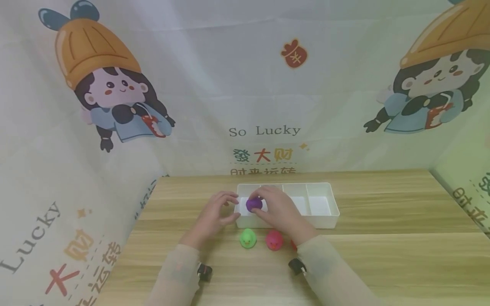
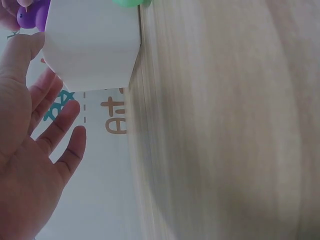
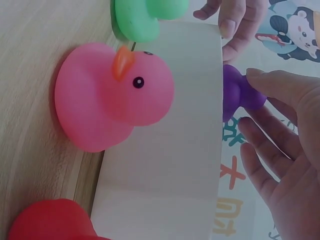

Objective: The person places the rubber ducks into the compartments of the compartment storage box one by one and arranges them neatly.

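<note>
My right hand (image 1: 281,209) pinches a small purple rubber duck (image 1: 254,205) between thumb and fingers. The duck is at the left part of a white divided box (image 1: 291,222); in the right wrist view the box wall hides the underside of the purple duck (image 3: 235,92). At the box's left end is my left hand (image 1: 215,215), its fingers spread and loosely bent, with nothing held. Its thumb (image 2: 31,47) is close to the rim; whether they touch I cannot tell.
In front of the box stand a green duck (image 1: 247,239) and a pink duck (image 1: 274,240). A red duck (image 3: 52,220) is beside the pink one, partly behind my right wrist in the head view. Behind the wooden table (image 1: 390,255) hangs a printed cloth (image 1: 206,85).
</note>
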The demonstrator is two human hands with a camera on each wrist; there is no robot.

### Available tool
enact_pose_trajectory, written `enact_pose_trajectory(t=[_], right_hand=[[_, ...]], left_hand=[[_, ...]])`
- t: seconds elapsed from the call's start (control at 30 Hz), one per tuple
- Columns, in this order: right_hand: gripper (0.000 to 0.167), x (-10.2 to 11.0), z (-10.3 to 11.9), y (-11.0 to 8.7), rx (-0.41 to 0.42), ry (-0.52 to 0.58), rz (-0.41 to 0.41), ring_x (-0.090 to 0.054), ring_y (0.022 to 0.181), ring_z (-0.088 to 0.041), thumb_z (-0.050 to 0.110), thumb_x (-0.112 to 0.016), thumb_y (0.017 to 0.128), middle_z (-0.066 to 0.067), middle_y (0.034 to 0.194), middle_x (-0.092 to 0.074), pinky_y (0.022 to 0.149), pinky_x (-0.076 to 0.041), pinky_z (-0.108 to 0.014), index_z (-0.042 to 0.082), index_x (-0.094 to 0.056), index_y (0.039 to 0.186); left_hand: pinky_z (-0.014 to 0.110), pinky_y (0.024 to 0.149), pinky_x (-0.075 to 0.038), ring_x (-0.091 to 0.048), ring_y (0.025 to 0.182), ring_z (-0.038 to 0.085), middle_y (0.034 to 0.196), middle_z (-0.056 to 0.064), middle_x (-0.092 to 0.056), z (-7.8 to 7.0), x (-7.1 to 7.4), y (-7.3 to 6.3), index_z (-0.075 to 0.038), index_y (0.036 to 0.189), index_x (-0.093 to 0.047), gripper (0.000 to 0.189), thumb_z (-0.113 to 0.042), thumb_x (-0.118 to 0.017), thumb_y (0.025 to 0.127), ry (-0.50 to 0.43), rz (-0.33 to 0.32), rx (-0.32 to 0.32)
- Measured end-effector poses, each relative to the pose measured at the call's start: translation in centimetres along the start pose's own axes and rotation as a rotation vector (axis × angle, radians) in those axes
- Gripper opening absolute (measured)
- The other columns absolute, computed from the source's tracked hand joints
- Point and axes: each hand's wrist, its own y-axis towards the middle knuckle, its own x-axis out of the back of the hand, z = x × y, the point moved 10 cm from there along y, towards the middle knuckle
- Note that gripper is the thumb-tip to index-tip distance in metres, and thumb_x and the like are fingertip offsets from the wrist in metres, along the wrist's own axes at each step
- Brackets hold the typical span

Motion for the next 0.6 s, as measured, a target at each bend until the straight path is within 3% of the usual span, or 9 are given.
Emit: enact_pose_trajectory(t=[0.3, 0.6], right_hand=[[0.027, -0.5, 0.4, 0.5, 0.001, 0.0, 0.009, -0.049, 0.095, -0.01, 0.026, -0.071, 0.074, 0.009, 0.098, -0.056, 0.084, -0.041, -0.03, 0.019, -0.06, 0.098], [0.028, -1.1, 0.0, 1.0, -0.015, -0.015, 0.018, -0.049, 0.094, -0.01, 0.025, -0.072, 0.073, 0.008, 0.097, -0.058, 0.084, -0.041, -0.03, 0.019, -0.061, 0.097]], left_hand=[[0.039, 0.083, -0.043, -0.047, 0.1, 0.021, 0.122, -0.004, -0.045, -0.2, 0.0, 0.0, -0.013, 0.103, -0.056, 0.035, -0.028, -0.07, 0.074, -0.022, 0.007, -0.003], [0.037, 0.083, -0.043, -0.046, 0.099, 0.018, 0.122, -0.006, -0.045, -0.1, 0.1, 0.0, -0.015, 0.102, -0.056, 0.034, -0.028, -0.07, 0.074, -0.01, -0.002, -0.006]])
